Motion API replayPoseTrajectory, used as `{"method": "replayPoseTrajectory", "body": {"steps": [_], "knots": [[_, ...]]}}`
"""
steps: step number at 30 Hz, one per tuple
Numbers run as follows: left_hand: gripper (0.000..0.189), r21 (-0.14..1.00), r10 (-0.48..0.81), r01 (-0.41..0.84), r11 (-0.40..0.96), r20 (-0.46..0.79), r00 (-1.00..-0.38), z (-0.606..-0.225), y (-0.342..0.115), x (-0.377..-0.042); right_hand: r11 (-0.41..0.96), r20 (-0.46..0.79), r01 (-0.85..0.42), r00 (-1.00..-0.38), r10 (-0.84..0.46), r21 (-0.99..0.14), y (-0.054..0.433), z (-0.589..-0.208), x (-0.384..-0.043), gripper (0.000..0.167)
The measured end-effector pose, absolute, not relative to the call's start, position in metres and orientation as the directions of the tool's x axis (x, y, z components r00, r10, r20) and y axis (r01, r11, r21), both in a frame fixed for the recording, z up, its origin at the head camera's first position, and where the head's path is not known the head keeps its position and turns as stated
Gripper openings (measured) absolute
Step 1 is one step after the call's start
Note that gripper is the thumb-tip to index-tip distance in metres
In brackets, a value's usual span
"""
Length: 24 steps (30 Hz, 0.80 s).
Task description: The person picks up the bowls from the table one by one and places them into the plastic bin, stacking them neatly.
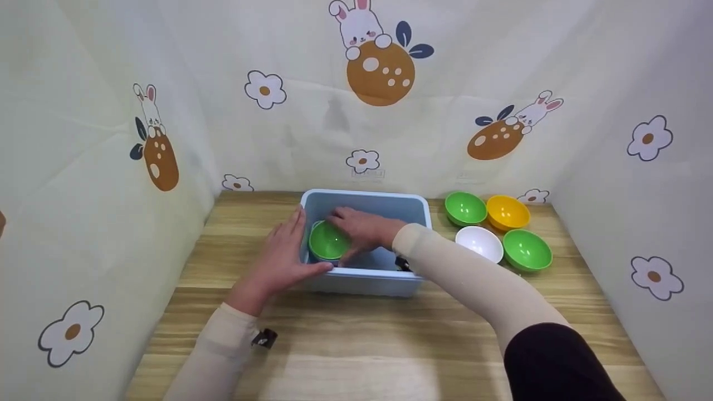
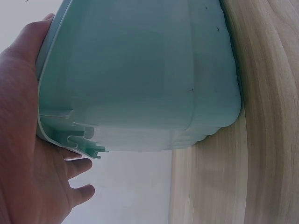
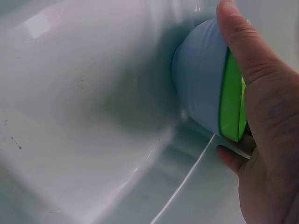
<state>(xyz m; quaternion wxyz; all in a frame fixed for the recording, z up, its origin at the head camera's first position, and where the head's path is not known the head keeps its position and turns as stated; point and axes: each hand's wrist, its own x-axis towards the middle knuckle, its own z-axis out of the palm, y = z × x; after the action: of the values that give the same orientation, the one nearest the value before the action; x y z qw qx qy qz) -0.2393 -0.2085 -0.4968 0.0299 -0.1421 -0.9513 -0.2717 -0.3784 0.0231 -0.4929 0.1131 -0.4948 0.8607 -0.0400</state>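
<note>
Your right hand (image 1: 367, 227) grips the green bowl (image 1: 328, 240) and the blue bowl (image 3: 201, 77) nested beneath it inside the box (image 1: 365, 286), your left hand (image 1: 280, 260) lies spread on the rim (image 1: 367, 193) beside that grip, and you seem to be settling both bowls, calling next for a level release.

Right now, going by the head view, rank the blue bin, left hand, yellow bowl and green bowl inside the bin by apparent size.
1. Blue bin
2. Left hand
3. Yellow bowl and green bowl, unranked: they look alike, and the right hand partly covers the green one.
</note>
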Motion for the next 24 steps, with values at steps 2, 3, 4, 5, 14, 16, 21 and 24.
{"method": "replayPoseTrajectory", "body": {"steps": [2,3,4,5,14,16,21,24], "knots": [[0.135,0.502,0.261,0.297,0.812,0.142,-0.955,-0.497,-0.208,-0.239,0.505,-0.154,-0.848,-0.483,-0.862,-0.163,0.023,-0.494,-0.378,0.118],[0.135,0.501,0.265,0.302,0.811,0.145,-0.953,-0.497,-0.208,-0.239,0.504,-0.153,-0.850,-0.484,-0.862,-0.154,0.022,-0.494,-0.378,0.119],[0.134,0.500,0.268,0.306,0.810,0.148,-0.952,-0.497,-0.208,-0.239,0.501,-0.150,-0.853,-0.481,-0.864,-0.146,0.022,-0.495,-0.378,0.119],[0.134,0.500,0.269,0.308,0.810,0.150,-0.951,-0.498,-0.208,-0.239,0.499,-0.149,-0.855,-0.480,-0.864,-0.139,0.022,-0.495,-0.378,0.119],[0.135,0.506,0.248,0.287,0.814,0.145,-0.958,-0.497,-0.207,-0.240,0.529,-0.148,-0.833,-0.510,-0.847,-0.159,0.025,-0.485,-0.377,0.116],[0.136,0.508,0.249,0.288,0.812,0.145,-0.958,-0.496,-0.207,-0.240,0.525,-0.136,-0.835,-0.508,-0.851,-0.167,0.027,-0.480,-0.378,0.111],[0.141,0.504,0.256,0.285,0.815,0.127,-0.958,-0.496,-0.208,-0.239,0.499,-0.092,-0.842,-0.491,-0.866,-0.206,0.040,-0.456,-0.379,0.087],[0.143,0.500,0.254,0.286,0.817,0.132,-0.958,-0.495,-0.209,-0.240,0.486,-0.049,-0.839,-0.490,-0.870,-0.244,0.051,-0.436,-0.380,0.069]]}}
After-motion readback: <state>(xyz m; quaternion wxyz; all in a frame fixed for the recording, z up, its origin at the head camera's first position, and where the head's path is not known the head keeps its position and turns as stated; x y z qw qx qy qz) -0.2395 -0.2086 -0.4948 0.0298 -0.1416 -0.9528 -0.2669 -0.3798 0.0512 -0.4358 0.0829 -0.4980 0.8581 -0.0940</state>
